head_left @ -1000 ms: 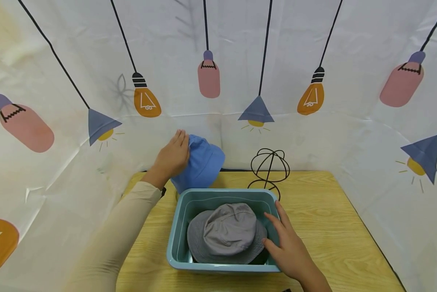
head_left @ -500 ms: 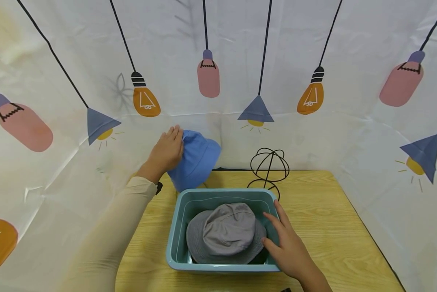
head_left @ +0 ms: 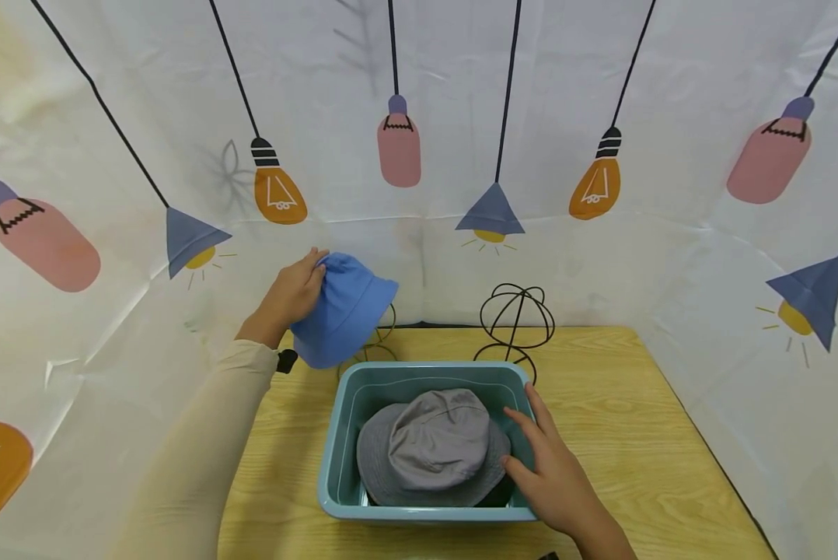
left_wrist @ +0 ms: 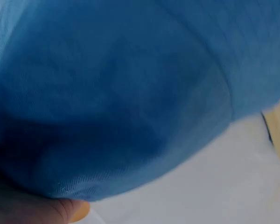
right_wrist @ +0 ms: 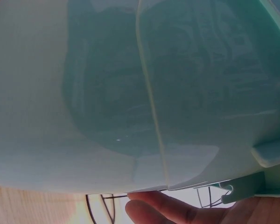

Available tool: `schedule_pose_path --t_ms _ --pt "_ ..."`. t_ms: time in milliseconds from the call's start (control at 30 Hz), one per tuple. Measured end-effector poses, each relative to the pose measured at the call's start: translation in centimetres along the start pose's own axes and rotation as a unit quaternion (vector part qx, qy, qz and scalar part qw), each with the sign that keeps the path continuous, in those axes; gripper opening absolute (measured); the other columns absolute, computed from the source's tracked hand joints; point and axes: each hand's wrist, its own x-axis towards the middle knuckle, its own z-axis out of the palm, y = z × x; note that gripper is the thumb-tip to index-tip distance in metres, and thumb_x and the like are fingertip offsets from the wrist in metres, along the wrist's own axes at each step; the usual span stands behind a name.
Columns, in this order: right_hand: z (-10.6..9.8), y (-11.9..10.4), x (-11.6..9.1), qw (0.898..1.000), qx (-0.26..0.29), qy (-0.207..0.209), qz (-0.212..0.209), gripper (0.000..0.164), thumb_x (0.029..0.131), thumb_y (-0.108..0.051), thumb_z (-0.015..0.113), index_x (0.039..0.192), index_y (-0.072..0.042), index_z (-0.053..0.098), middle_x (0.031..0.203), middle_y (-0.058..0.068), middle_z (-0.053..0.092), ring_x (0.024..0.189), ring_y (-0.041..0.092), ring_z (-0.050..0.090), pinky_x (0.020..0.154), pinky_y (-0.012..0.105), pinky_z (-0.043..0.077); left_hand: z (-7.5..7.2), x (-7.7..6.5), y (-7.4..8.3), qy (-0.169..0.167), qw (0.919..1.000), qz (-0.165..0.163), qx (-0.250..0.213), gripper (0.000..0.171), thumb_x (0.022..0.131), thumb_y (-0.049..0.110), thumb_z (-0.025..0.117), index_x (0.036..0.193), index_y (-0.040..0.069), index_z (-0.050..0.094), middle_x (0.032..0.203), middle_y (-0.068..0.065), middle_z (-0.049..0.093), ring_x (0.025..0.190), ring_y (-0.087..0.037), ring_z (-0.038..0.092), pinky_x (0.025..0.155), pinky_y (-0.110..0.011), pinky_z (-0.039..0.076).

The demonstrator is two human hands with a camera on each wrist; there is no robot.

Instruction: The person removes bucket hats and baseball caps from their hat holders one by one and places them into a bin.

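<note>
My left hand (head_left: 289, 295) grips a blue bucket hat (head_left: 345, 311) by its crown, up in the air behind the bin's left end; the hat fills most of the left wrist view. Below and behind it stands a gold wire stand (head_left: 382, 342), partly hidden by the hat. In front is a teal plastic bin (head_left: 384, 513) with a grey bucket hat (head_left: 440, 439) lying inside, crown up. My right hand (head_left: 562, 474) holds the bin's right rim, with thumb and fingers reaching over it; the bin's wall (right_wrist: 177, 93) fills the right wrist view.
A black wire stand (head_left: 518, 327) stands behind the bin's right rear corner. All of it is on a wooden table (head_left: 643, 451) against a white backdrop (head_left: 671, 272) printed with lamps. A small dark object (head_left: 548, 556) shows at the near edge.
The left hand and blue hat have moved left, off the gold wire stand, which shows more now. The right hand, bin and grey hat have stayed put.
</note>
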Motion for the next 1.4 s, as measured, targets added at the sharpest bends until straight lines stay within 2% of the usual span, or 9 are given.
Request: schedule_pose_path --t_ms 367,567,733,867,1033,1233,1400 --pt "0.0 0.0 0.0 1.0 0.004 0.006 -0.008 0.06 0.096 -0.021 0.068 0.153 -0.021 0.05 0.176 0.0 0.003 0.155 0.039 0.028 0.098 0.066 0.049 -2.9 -0.3 2.8 0.089 0.9952 0.039 -0.012 0.053 0.113 0.035 0.029 0.163 0.018 0.036 0.169 -0.017 0.028 0.158 -0.036 0.025 0.126 -0.056 0.023" --pt "0.0 0.0 0.0 1.0 0.005 0.007 -0.01 0.059 0.096 -0.021 0.068 0.153 -0.021 0.05 0.176 0.0 0.003 0.155 0.04 0.028 0.098 0.065 0.049 -4.6 -0.6 4.8 0.135 0.9883 0.065 -0.024 0.052 0.113 0.036 0.031 0.161 0.02 0.04 0.166 -0.011 0.037 0.155 -0.032 0.032 0.125 -0.053 0.027" --pt "0.0 0.0 -0.1 1.0 0.008 0.003 -0.003 0.06 0.096 -0.021 0.069 0.153 -0.02 0.05 0.176 -0.001 0.002 0.155 0.04 0.027 0.098 0.064 0.049 -5.7 -1.1 6.4 0.161 0.9831 0.083 -0.026 0.05 0.113 0.034 0.033 0.159 0.019 0.044 0.164 -0.011 0.041 0.153 -0.031 0.036 0.124 -0.052 0.03" --pt "0.0 0.0 -0.1 1.0 0.007 0.002 -0.003 0.059 0.096 -0.021 0.068 0.153 -0.021 0.05 0.176 -0.001 0.002 0.155 0.04 0.027 0.099 0.065 0.049 -6.6 -1.8 7.7 0.173 0.9802 0.093 -0.025 0.049 0.113 0.033 0.034 0.157 0.019 0.047 0.164 -0.011 0.042 0.154 -0.03 0.035 0.125 -0.052 0.029" --pt "0.0 0.0 -0.1 1.0 0.006 0.003 -0.003 0.058 0.097 -0.021 0.068 0.152 -0.022 0.051 0.176 -0.002 0.002 0.155 0.04 0.028 0.097 0.064 0.05 -7.2 -2.7 9.4 0.178 0.9766 0.116 -0.033 0.047 0.112 0.033 0.035 0.156 0.02 0.048 0.164 -0.006 0.042 0.155 -0.023 0.034 0.126 -0.047 0.027" --pt "-0.1 0.0 -0.1 1.0 0.005 0.003 -0.006 0.058 0.097 -0.021 0.068 0.152 -0.021 0.051 0.176 -0.001 0.002 0.155 0.039 0.029 0.098 0.063 0.049 -7.4 -3.7 11.3 0.17 0.9745 0.136 -0.055 0.046 0.112 0.035 0.036 0.156 0.026 0.049 0.162 -0.001 0.045 0.152 -0.017 0.037 0.125 -0.046 0.03" --pt "-0.1 0.0 -0.1 1.0 0.003 0.003 -0.008 0.058 0.097 -0.021 0.067 0.152 -0.02 0.051 0.176 0.0 0.003 0.154 0.04 0.03 0.098 0.064 0.049 -7.2 -4.5 12.7 0.159 0.9692 0.168 -0.085 0.045 0.112 0.034 0.038 0.155 0.026 0.051 0.158 0.003 0.049 0.149 -0.014 0.041 0.123 -0.044 0.034"
